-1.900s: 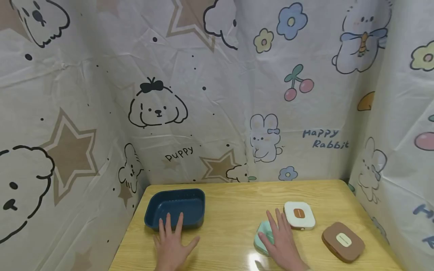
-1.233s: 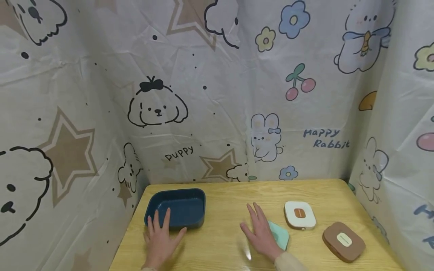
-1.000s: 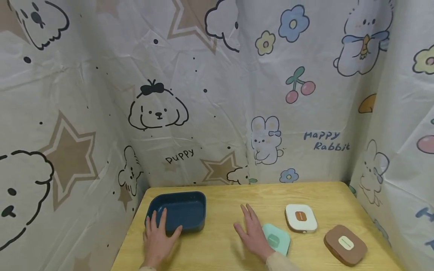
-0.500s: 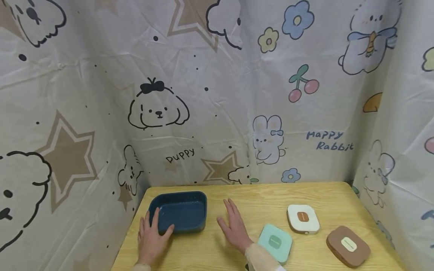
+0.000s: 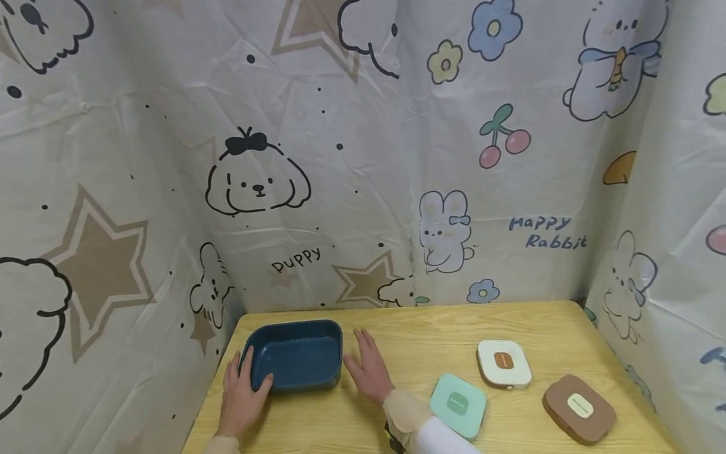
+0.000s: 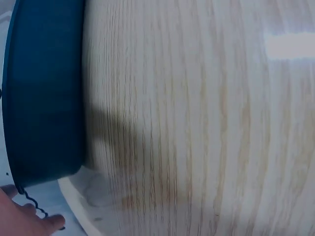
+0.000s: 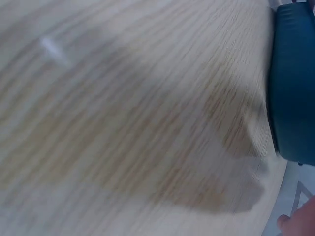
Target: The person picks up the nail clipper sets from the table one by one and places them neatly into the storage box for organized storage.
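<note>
A dark blue rectangular basin [image 5: 300, 383] with rounded corners sits at the left of the wooden table, nothing inside it. My left hand [image 5: 242, 398] is at its near left corner, fingers extended along the left rim and the thumb by the front wall. My right hand [image 5: 370, 372] is just off the basin's right side, fingers straight and pointing forward. In the left wrist view, fingers of the left hand [image 6: 24, 219] show at the end of the basin wall [image 6: 47, 98]. The right wrist view has the basin [image 7: 295, 88] at its right edge, with a fingertip below.
Right of the right forearm lies a mint green flat case [image 5: 458, 407]. A white case [image 5: 503, 364] with an orange-brown label and a brown case [image 5: 578, 408] lie farther right. Printed curtains [image 5: 363, 157] stand behind and beside the wooden table [image 5: 397, 328].
My right hand has moved left from above the mint case to beside the basin, uncovering the case. My left hand has shifted left from the basin's front to its left corner.
</note>
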A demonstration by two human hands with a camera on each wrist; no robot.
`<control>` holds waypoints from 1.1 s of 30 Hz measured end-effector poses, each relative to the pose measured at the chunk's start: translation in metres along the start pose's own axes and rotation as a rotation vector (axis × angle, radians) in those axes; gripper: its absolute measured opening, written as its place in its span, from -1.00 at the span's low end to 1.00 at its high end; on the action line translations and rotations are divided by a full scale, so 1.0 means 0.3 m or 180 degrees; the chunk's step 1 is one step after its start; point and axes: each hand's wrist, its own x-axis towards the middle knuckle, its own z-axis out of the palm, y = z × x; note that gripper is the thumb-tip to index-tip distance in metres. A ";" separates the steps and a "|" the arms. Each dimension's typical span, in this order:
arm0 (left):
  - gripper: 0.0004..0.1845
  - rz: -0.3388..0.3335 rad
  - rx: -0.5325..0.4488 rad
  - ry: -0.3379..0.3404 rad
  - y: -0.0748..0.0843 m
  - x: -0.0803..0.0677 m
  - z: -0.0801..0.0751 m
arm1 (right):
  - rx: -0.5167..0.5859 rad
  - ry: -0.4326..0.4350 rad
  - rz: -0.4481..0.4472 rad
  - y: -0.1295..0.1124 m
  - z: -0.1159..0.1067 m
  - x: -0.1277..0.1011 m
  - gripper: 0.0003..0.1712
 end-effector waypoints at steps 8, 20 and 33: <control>-0.06 0.0059 -0.0437 -0.0131 -0.040 0.047 -0.010 | -0.0076 -0.0012 -0.0004 -0.008 0.069 0.047 -0.21; -0.08 -0.0315 -0.0863 -0.0141 -0.058 0.073 -0.006 | 0.0137 0.0104 0.0085 -0.005 0.121 0.045 -0.20; -0.01 -0.0605 -0.1240 -0.0126 -0.059 0.088 0.019 | 0.0632 0.0025 0.0481 -0.031 0.130 0.083 -0.18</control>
